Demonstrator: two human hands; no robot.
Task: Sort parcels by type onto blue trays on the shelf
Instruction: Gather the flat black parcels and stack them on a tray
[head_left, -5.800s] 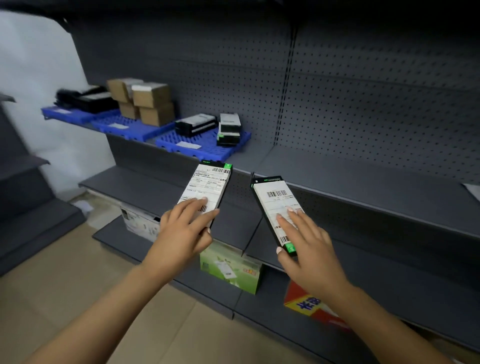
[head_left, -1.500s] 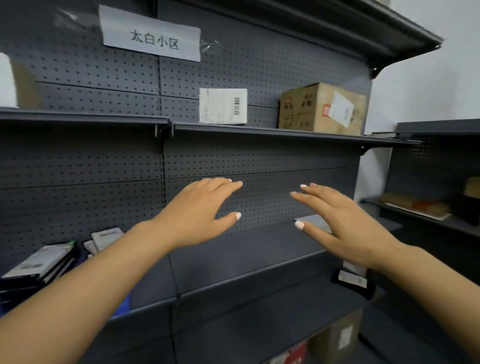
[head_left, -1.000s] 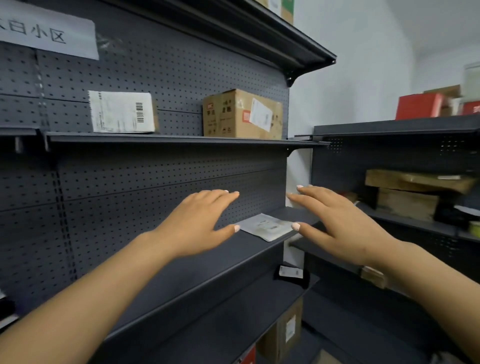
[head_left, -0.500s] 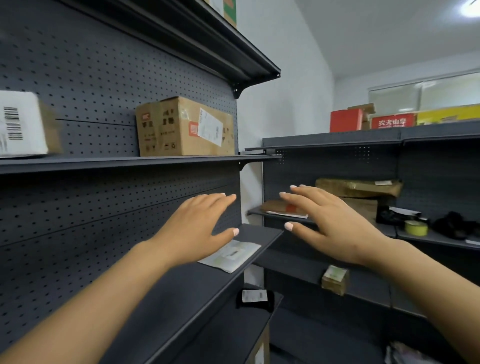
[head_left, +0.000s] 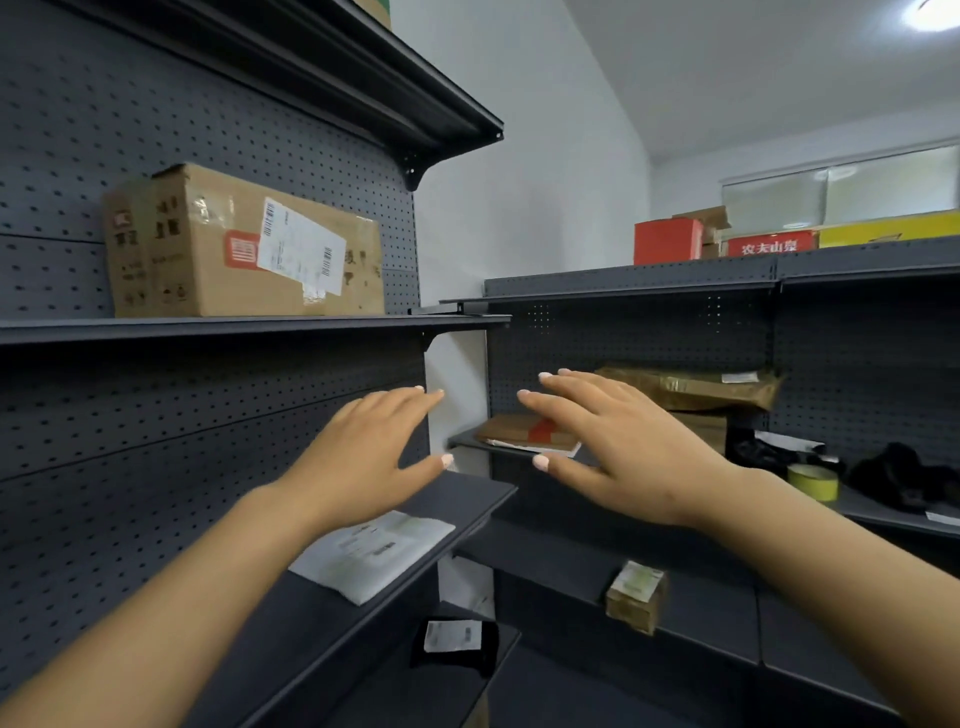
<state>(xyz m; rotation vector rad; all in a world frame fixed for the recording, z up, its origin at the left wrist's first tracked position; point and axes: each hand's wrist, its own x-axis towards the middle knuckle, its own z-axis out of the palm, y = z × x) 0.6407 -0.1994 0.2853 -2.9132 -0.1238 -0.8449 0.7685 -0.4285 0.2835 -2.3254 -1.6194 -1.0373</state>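
My left hand (head_left: 363, 449) and my right hand (head_left: 618, 447) are both held out flat, palms down, fingers apart, holding nothing. Below my left hand a white flat mailer (head_left: 374, 553) lies on the dark shelf (head_left: 467, 499). A small black parcel with a white label (head_left: 454, 642) sits one shelf lower. A small tan box (head_left: 636, 597) stands on the corner unit's lower shelf. Beyond my right hand lies a flat brown envelope with red tape (head_left: 524, 434). No blue tray is in view.
A large cardboard box (head_left: 244, 244) stands on the upper left shelf. The right-hand unit holds crumpled brown parcels (head_left: 691, 387), a roll of yellow tape (head_left: 813, 480) and black bags (head_left: 904, 475). Red and yellow boxes (head_left: 670, 241) sit on top.
The two black parcels I held earlier are gone from my hands. The view has swung right from the blue trays to the shelf corner, with both open hands held out in front.
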